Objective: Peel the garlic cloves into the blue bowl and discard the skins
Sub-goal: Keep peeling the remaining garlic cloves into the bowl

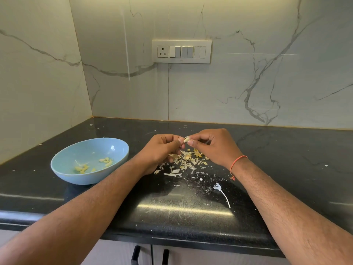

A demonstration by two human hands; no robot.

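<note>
Peeling a garlic clove over the skin pile

Both hands meet at the counter's centre: the left hand [162, 148] and right hand [212, 145] each pinch the garlic clove [186, 139] between thumb and fingertips, likely so one steadies while the other strips. They hold it above the skins [188, 159], so scraps fall onto the one heap on the counter [286, 159]. The blue bowl [63, 169] sits at nine o'clock from the hands, near enough to drop in a peeled clove, already holding peeled cloves [106, 161].
</note>
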